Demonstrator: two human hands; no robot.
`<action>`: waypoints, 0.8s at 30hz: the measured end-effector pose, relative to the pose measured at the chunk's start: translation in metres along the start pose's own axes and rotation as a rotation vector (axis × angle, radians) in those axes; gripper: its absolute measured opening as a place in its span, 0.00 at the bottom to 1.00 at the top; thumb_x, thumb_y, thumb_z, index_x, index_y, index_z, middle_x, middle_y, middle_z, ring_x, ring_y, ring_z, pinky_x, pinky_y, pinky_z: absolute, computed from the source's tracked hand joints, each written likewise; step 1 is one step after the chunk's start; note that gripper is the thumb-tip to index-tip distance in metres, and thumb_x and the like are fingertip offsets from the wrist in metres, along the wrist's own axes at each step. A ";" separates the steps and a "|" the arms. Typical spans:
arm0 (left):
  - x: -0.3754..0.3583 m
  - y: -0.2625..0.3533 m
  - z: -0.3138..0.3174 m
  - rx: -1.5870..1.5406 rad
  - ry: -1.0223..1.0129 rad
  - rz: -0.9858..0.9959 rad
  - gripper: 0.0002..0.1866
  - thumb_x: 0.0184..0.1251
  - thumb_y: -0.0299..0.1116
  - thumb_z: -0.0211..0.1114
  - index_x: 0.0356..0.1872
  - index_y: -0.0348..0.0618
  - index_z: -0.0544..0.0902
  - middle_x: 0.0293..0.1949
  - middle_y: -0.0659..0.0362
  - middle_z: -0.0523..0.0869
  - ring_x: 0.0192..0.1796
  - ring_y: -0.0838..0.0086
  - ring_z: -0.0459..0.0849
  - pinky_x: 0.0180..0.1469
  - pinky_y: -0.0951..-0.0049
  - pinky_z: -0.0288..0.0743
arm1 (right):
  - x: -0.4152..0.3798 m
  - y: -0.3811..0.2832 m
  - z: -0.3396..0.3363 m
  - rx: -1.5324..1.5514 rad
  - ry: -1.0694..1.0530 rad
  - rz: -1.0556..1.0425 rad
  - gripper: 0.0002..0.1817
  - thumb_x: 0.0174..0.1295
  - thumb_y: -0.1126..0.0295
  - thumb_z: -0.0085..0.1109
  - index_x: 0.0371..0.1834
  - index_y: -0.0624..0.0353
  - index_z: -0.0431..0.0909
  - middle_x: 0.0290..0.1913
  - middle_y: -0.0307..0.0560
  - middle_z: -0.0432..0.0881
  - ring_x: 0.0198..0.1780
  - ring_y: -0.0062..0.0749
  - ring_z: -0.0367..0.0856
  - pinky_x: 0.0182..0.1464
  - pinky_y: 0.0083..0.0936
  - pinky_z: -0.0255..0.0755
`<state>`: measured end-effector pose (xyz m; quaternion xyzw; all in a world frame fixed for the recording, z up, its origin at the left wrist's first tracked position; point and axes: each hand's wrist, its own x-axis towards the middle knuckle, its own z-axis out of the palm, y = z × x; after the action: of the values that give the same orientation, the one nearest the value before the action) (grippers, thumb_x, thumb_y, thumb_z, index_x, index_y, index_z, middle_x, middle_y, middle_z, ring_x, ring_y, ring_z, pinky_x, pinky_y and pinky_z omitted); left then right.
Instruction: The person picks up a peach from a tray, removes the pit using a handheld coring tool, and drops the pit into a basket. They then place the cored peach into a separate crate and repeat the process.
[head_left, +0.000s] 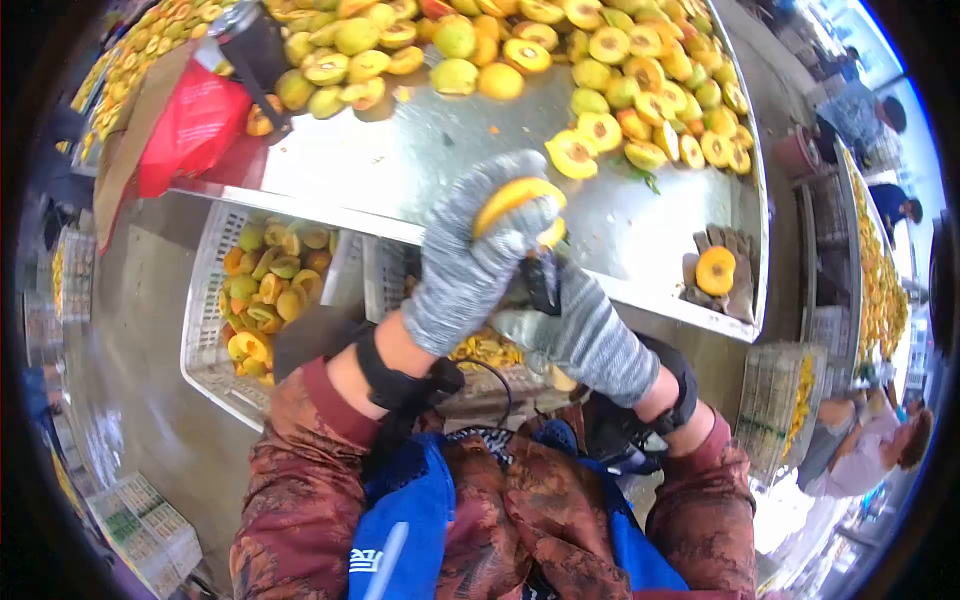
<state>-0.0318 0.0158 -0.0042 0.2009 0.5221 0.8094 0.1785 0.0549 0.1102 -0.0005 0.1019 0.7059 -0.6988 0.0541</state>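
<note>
Yellow fruit held between left grip's fingers.

Fruit on table, crate before it

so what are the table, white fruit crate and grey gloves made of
Table: shiny metal, probably stainless steel, given the bright reflections. White crate: likely hard moulded plastic, fairly dull, from its slotted walls. Grey gloves: soft, matte knit, from the flecked yarn; fibre unclear.
</note>
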 end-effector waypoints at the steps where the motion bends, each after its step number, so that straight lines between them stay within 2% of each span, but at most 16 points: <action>1: 0.000 -0.001 -0.001 -0.122 -0.027 -0.064 0.20 0.53 0.30 0.65 0.48 0.39 0.72 0.39 0.60 0.79 0.40 0.79 0.77 0.43 0.79 0.74 | 0.000 0.004 0.005 0.118 0.006 -0.014 0.23 0.48 0.74 0.62 0.48 0.65 0.65 0.36 0.43 0.74 0.39 0.26 0.72 0.42 0.24 0.69; 2: -0.001 -0.003 -0.003 -0.153 -0.057 -0.083 0.19 0.55 0.32 0.63 0.47 0.38 0.73 0.39 0.60 0.79 0.41 0.79 0.77 0.44 0.78 0.73 | 0.000 0.035 -0.007 -0.140 -0.043 -0.012 0.31 0.47 0.76 0.62 0.55 0.64 0.60 0.42 0.42 0.74 0.44 0.24 0.72 0.48 0.22 0.68; 3: -0.001 -0.006 -0.005 -0.172 -0.078 -0.094 0.17 0.58 0.34 0.62 0.47 0.38 0.73 0.40 0.60 0.78 0.42 0.79 0.76 0.45 0.78 0.72 | -0.001 0.023 0.003 -0.203 0.044 -0.210 0.34 0.47 0.80 0.59 0.59 0.64 0.54 0.48 0.44 0.70 0.49 0.27 0.70 0.51 0.24 0.67; 4: -0.001 -0.012 -0.005 -0.144 -0.064 -0.034 0.18 0.57 0.34 0.62 0.47 0.38 0.73 0.40 0.60 0.78 0.42 0.79 0.76 0.45 0.78 0.72 | -0.001 0.013 0.006 0.003 -0.012 -0.164 0.37 0.47 0.83 0.56 0.61 0.64 0.49 0.52 0.45 0.67 0.53 0.28 0.67 0.53 0.25 0.65; 5: 0.000 -0.017 -0.005 -0.113 -0.048 0.020 0.18 0.57 0.34 0.62 0.47 0.39 0.73 0.40 0.61 0.78 0.42 0.79 0.76 0.45 0.78 0.72 | 0.003 0.021 0.004 -0.082 -0.040 -0.200 0.35 0.47 0.85 0.53 0.61 0.64 0.51 0.51 0.44 0.68 0.53 0.28 0.68 0.55 0.25 0.64; 7: 0.005 -0.018 -0.010 0.123 -0.049 0.137 0.18 0.55 0.34 0.64 0.46 0.40 0.74 0.40 0.61 0.78 0.43 0.78 0.75 0.46 0.77 0.71 | -0.001 0.002 0.005 -0.075 0.018 -0.025 0.29 0.48 0.82 0.51 0.56 0.64 0.58 0.48 0.43 0.71 0.51 0.28 0.69 0.55 0.24 0.64; 8: 0.009 -0.014 -0.012 0.158 -0.013 0.169 0.18 0.55 0.34 0.64 0.46 0.40 0.74 0.40 0.61 0.78 0.43 0.78 0.75 0.46 0.77 0.71 | 0.003 0.007 0.002 -0.078 0.019 -0.007 0.27 0.49 0.79 0.53 0.55 0.64 0.59 0.41 0.43 0.74 0.39 0.26 0.75 0.41 0.21 0.72; 9: 0.012 -0.011 -0.012 0.111 -0.047 0.095 0.18 0.53 0.33 0.66 0.44 0.41 0.75 0.40 0.61 0.78 0.44 0.79 0.74 0.47 0.77 0.71 | 0.002 -0.004 0.002 -0.012 -0.014 0.104 0.23 0.48 0.75 0.55 0.50 0.62 0.62 0.31 0.41 0.74 0.22 0.23 0.72 0.23 0.19 0.70; 11: 0.017 -0.007 -0.013 0.069 -0.081 0.033 0.18 0.50 0.33 0.68 0.43 0.42 0.76 0.39 0.61 0.78 0.45 0.79 0.73 0.47 0.77 0.70 | -0.007 -0.037 0.015 0.335 0.021 0.255 0.19 0.48 0.73 0.57 0.43 0.58 0.64 0.23 0.38 0.68 0.13 0.21 0.63 0.11 0.18 0.60; 13: 0.021 -0.004 -0.017 -0.220 -0.205 -0.060 0.19 0.48 0.31 0.69 0.42 0.43 0.76 0.39 0.62 0.78 0.44 0.80 0.74 0.47 0.78 0.70 | -0.009 -0.042 0.008 0.460 -0.013 0.352 0.16 0.47 0.72 0.58 0.37 0.56 0.63 0.19 0.37 0.65 0.12 0.21 0.63 0.11 0.18 0.60; 14: 0.022 -0.003 -0.018 -0.235 -0.233 -0.056 0.19 0.46 0.30 0.70 0.42 0.44 0.77 0.40 0.62 0.78 0.44 0.80 0.74 0.47 0.77 0.70 | -0.010 -0.040 0.006 0.517 -0.037 0.356 0.15 0.47 0.73 0.58 0.36 0.56 0.63 0.17 0.37 0.65 0.11 0.22 0.62 0.11 0.18 0.60; 15: 0.022 -0.005 -0.019 -0.222 -0.214 -0.044 0.19 0.46 0.30 0.70 0.42 0.44 0.77 0.40 0.62 0.78 0.44 0.80 0.74 0.47 0.77 0.70 | -0.009 -0.038 0.007 0.412 0.012 0.329 0.15 0.47 0.72 0.58 0.34 0.56 0.63 0.16 0.38 0.64 0.10 0.23 0.61 0.11 0.18 0.60; 18: 0.022 -0.014 -0.016 -0.158 -0.210 -0.037 0.18 0.47 0.31 0.70 0.41 0.43 0.77 0.40 0.63 0.78 0.44 0.79 0.74 0.47 0.75 0.70 | -0.009 -0.027 -0.004 0.301 -0.053 0.316 0.18 0.47 0.74 0.59 0.40 0.60 0.63 0.23 0.40 0.68 0.16 0.24 0.68 0.17 0.21 0.66; 20: 0.022 -0.016 -0.013 -0.140 -0.183 -0.018 0.18 0.47 0.31 0.69 0.41 0.43 0.77 0.40 0.62 0.78 0.44 0.79 0.74 0.48 0.76 0.69 | -0.004 -0.017 -0.006 -0.004 0.011 0.122 0.23 0.46 0.73 0.59 0.47 0.62 0.63 0.28 0.41 0.71 0.21 0.22 0.70 0.23 0.17 0.68; 23: 0.018 -0.005 -0.013 -0.093 -0.128 -0.010 0.18 0.48 0.31 0.68 0.41 0.41 0.76 0.40 0.61 0.78 0.44 0.79 0.74 0.48 0.75 0.69 | -0.005 -0.029 0.002 0.000 0.047 0.160 0.27 0.46 0.73 0.58 0.51 0.62 0.61 0.33 0.41 0.72 0.28 0.21 0.72 0.29 0.15 0.69; 24: 0.018 -0.006 -0.011 0.090 -0.045 0.202 0.18 0.49 0.31 0.68 0.42 0.41 0.76 0.40 0.60 0.78 0.44 0.79 0.74 0.48 0.75 0.69 | -0.004 -0.025 0.010 0.090 0.081 0.046 0.25 0.47 0.74 0.57 0.51 0.62 0.62 0.34 0.43 0.73 0.32 0.23 0.74 0.33 0.17 0.70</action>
<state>-0.0522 0.0183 -0.0115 0.2785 0.5308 0.7944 0.0985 0.0522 0.1001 0.0249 0.1487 0.6728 -0.7237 0.0369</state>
